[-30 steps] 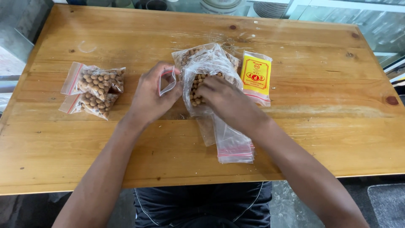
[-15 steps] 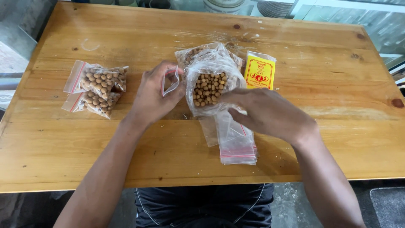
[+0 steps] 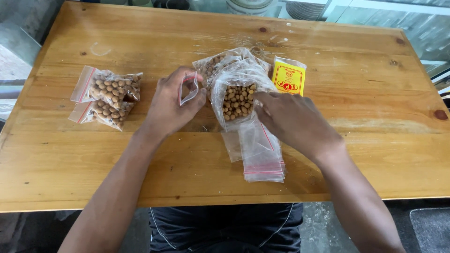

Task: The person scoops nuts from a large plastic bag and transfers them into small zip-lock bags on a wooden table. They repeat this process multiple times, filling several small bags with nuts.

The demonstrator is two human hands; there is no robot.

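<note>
My left hand [image 3: 171, 104] pinches a small clear zip bag [image 3: 189, 87] with a red seal strip, held upright and open at its mouth. To its right lies a large clear plastic bag of brown nuts [image 3: 236, 96], its mouth gaping toward me. My right hand [image 3: 293, 119] hovers at that bag's right side, fingers bent near the nuts; whether it holds any is hidden. Below the big bag lies a stack of empty small zip bags [image 3: 260, 152].
Two filled small bags of nuts [image 3: 110, 96] lie at the left of the wooden table [image 3: 356, 154]. A yellow packet [image 3: 288, 77] rests beside the big bag on the right. Bowls and plates stand beyond the far edge.
My right hand drew out of the big bag's mouth, swung right, then came back to its right side. The left hand kept hold of the small bag.
</note>
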